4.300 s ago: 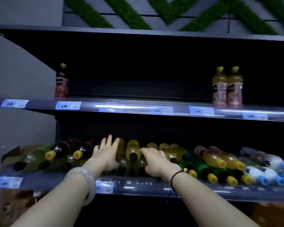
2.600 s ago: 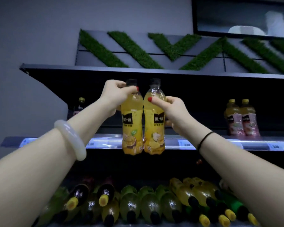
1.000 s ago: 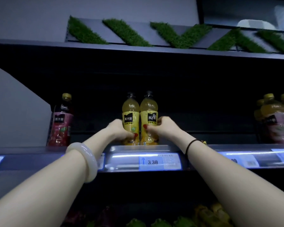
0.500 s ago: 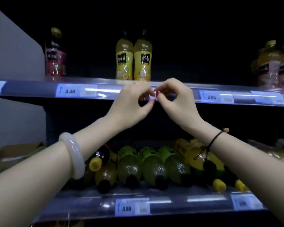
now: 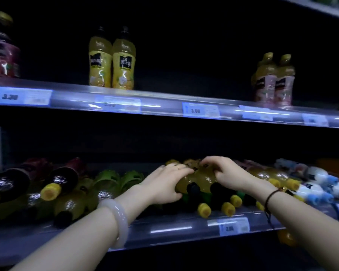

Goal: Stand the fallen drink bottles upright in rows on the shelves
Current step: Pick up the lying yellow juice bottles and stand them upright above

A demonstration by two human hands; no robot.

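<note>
Head view: we're down at the lower shelf (image 5: 174, 229) now, reaching into the heap.
Fallen yellow bottles (image 5: 199, 180): lying on their sides atop the pile, black caps toward us.
Left hand (image 5: 162, 184): fingers curled over one bottle's shoulder, clamped on.
Right hand (image 5: 230, 176): fingers wrapped on its neighbour.
Standing pair (image 5: 112, 59): upright, side by side on the upper shelf (image 5: 164, 106), the two we held a moment ago.
What that means: two placed, next two gripped; we judge most of the heap remains.
</note>
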